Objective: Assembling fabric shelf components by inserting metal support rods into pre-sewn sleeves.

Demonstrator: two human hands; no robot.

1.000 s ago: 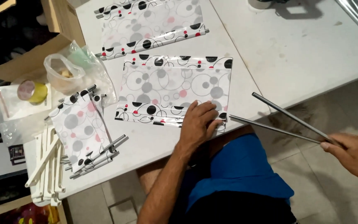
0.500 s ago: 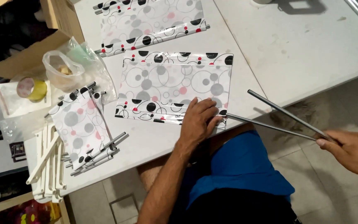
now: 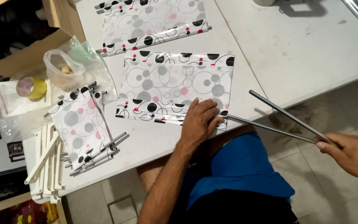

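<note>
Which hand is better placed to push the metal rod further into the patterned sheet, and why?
The right hand, most likely: it grips the rods' free ends off the table edge. The left hand lies flat on the patterned sheet, pinning its hem.

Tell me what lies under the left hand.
The left hand presses flat on the near edge of the circle-patterned sheet, on the white table. A grey rod runs in under it; the rod's covered end cannot be seen.

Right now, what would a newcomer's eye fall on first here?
The circle-patterned sheet spread mid-table, with the left hand pressing its near edge. Next, the two long metal rods reaching out past the table edge to the right hand. At far left, a smaller patterned sheet lies over more rods.
</note>
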